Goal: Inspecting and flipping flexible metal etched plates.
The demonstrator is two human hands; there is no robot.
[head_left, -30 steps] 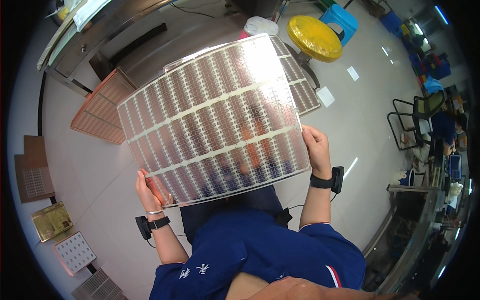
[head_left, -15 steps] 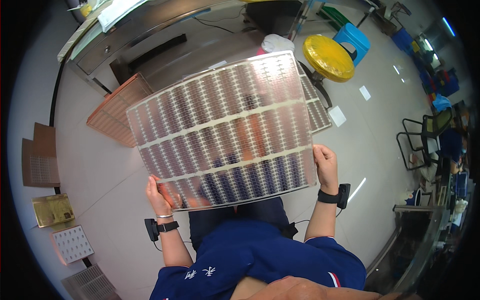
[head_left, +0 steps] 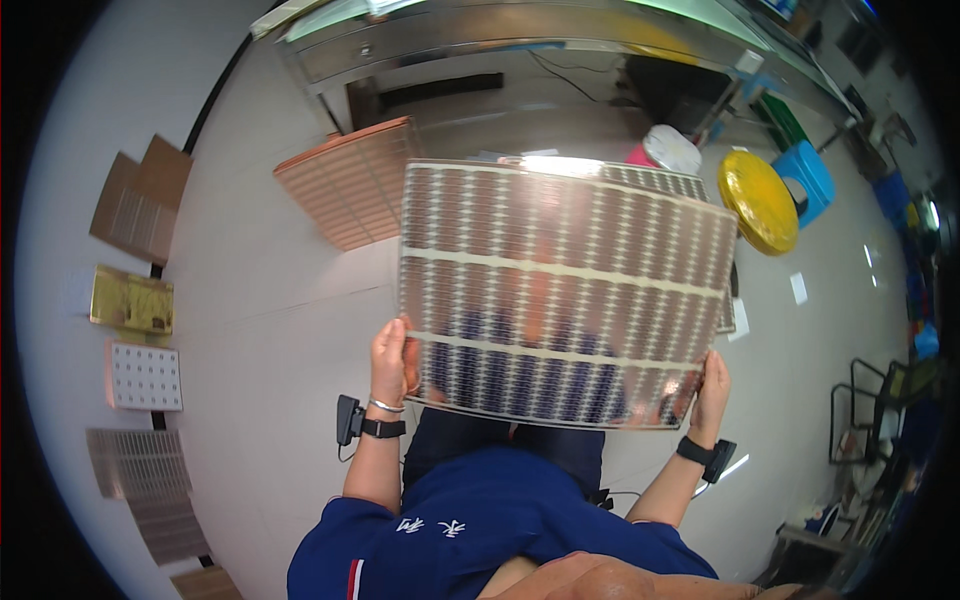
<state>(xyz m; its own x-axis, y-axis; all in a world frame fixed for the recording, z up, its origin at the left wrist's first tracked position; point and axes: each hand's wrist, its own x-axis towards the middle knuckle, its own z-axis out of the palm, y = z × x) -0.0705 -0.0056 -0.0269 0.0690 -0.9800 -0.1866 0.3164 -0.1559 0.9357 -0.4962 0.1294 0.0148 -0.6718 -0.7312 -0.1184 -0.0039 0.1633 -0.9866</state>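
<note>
Gripping reflective panel (head_left: pixel 560 310) with striped pattern at opposite side edges. Left hand (head_left: pixel 389 358): pinching panel near lower left corner. Right hand (head_left: pixel 712 392): pinching panel near lower right corner. Panel location: in front of torso (head_left: pixel 490 500), above floor (head_left: pixel 280 400). Copper-coloured panel (head_left: pixel 345 190): farther out, left side, near table (head_left: pixel 450 58). Yellow round seat (head_left: pixel 757 203): right side, beside blue stool (head_left: pixel 812 180).

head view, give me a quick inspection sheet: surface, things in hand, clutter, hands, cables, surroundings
Surface: pale floor, glossy, with faint joint lines.
Things in hand: one shiny patterned panel, pale bands across it.
Clutter: white sheet on the floor; copper-coloured panel leaning near the desk.
Hands: left hand and right hand grip opposite side edges, low down.
Cables: thin dark cable beneath the desk.
Surroundings: yellow-topped stool, blue stool, gold panel along the left wall.
</note>
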